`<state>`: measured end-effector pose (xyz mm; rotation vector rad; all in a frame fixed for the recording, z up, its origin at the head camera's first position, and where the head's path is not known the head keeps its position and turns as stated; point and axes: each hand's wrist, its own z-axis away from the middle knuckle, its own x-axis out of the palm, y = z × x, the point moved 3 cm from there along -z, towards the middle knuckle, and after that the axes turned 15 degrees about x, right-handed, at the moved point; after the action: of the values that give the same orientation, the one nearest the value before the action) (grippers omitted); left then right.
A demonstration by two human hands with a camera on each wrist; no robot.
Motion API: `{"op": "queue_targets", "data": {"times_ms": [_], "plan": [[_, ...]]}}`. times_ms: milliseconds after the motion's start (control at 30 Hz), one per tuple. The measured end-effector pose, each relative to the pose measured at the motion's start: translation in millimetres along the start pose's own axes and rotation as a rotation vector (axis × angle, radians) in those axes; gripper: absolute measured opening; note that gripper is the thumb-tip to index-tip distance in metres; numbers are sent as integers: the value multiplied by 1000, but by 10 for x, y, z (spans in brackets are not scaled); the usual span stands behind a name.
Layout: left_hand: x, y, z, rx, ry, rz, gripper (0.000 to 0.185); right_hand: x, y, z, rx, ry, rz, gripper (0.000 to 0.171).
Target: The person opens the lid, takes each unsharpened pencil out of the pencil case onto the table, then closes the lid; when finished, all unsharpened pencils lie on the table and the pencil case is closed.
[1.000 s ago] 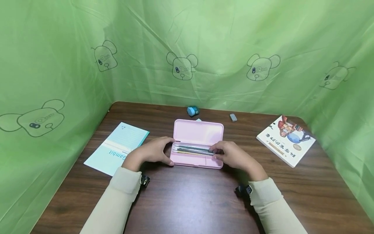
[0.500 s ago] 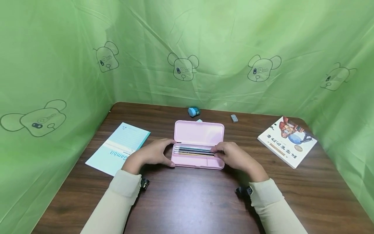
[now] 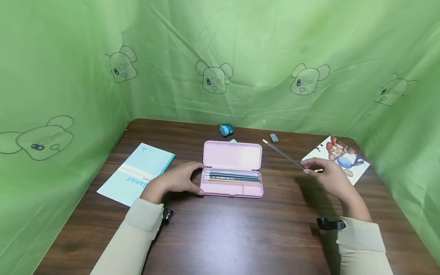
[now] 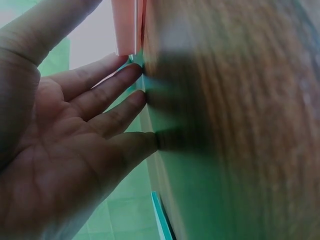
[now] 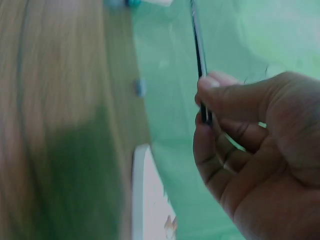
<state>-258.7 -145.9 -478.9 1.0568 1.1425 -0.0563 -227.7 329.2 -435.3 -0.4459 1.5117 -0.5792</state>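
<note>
The right hand pinched a slim dark pencil above the table; the left hand, fingers relaxed, rested against the open pink plastic pencil case.

A pale teal paper notebook lies at nine o'clock on the dark wooden table, a colourful picture book at three.

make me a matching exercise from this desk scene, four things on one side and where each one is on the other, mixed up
Things:
1. pencil
2. pink pencil case
3. teal notebook
4. storybook

Places:
A. lying at the table's left side
B. pinched in the right hand, raised off the table
C. lying at the table's right side, behind the right hand
D. open at the table's middle, left hand at its left end

Pairs: 1-B, 2-D, 3-A, 4-C
</note>
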Motion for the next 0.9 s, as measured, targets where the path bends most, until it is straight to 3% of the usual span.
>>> {"op": "queue_targets", "data": {"times_ms": [267, 900], "plan": [[-7, -8, 28, -7, 2, -1, 92, 227, 221, -119, 55, -89, 68, 18], [-7, 34, 14, -7, 1, -8, 88, 341, 350, -198, 30, -91, 152, 14]]}}
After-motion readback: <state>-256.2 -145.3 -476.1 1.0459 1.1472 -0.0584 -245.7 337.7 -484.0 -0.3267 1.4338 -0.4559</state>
